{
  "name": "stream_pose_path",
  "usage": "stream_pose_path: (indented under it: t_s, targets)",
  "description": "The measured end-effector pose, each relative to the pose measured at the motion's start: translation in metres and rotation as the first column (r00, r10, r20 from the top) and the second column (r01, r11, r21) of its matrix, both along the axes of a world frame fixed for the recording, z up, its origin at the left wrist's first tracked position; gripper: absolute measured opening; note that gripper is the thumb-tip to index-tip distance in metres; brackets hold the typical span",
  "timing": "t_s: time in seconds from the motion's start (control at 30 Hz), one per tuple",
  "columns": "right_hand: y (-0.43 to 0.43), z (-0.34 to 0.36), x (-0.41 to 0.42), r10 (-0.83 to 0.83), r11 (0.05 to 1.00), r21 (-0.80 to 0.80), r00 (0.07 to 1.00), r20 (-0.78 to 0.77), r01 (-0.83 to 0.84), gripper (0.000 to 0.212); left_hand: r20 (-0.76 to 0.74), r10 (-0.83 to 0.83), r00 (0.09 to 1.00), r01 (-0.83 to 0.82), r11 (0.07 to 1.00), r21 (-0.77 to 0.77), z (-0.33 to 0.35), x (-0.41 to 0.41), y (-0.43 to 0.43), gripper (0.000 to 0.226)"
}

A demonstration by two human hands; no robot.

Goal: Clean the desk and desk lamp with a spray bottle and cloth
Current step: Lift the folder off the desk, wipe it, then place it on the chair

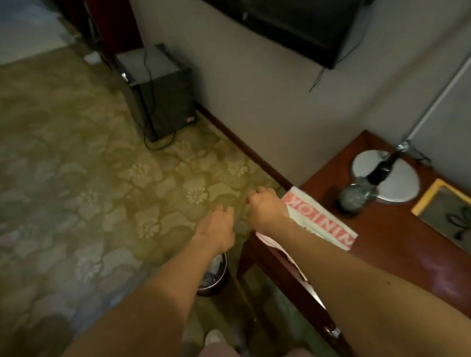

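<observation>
Both my arms reach forward over the patterned carpet, left of the desk. My left hand (218, 226) and my right hand (263, 204) show their backs, fingers bent downward, and nothing shows in either. The reddish wooden desk (389, 245) lies at the right, under my right forearm. On it stands the desk lamp (404, 186) with a round silver base and a thin arm rising to the right. No spray bottle or cloth is in view.
A white packet with red letters (324, 223) lies at the desk's left edge beside my right wrist. A yellow-edged grey pad (457, 220) sits right of the lamp. A metal waste bin (215, 277) stands below my left forearm. A black cabinet (160, 94) stands by the wall.
</observation>
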State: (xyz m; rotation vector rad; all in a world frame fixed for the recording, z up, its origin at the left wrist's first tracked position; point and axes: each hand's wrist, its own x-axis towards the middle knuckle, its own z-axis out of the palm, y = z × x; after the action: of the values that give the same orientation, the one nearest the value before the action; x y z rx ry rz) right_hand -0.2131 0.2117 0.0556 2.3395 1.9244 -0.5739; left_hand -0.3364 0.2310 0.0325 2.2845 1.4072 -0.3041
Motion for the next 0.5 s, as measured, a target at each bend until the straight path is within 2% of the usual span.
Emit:
stream_pose_path:
  t_s: [0.27,0.4,0.5]
  targets:
    - [-0.081,0.069,0.087,-0.08,0.992,0.099,0.997,0.016,0.078,0.044,0.009,-0.061,0.998,0.06,0.993,0.105,0.07,0.087,-0.056,0.035]
    - [-0.138,0.083,0.148,-0.138,0.986,0.101,0.99,0.029,0.135,0.042,-0.03,-0.165,0.986,0.167,0.974,0.155,0.089,0.144,-0.104,0.041]
    - [-0.182,0.09,0.194,-0.201,0.974,0.11,0.979,0.032,0.196,0.042,-0.03,-0.224,0.974,0.226,0.962,0.153,0.094,0.192,-0.142,0.037]
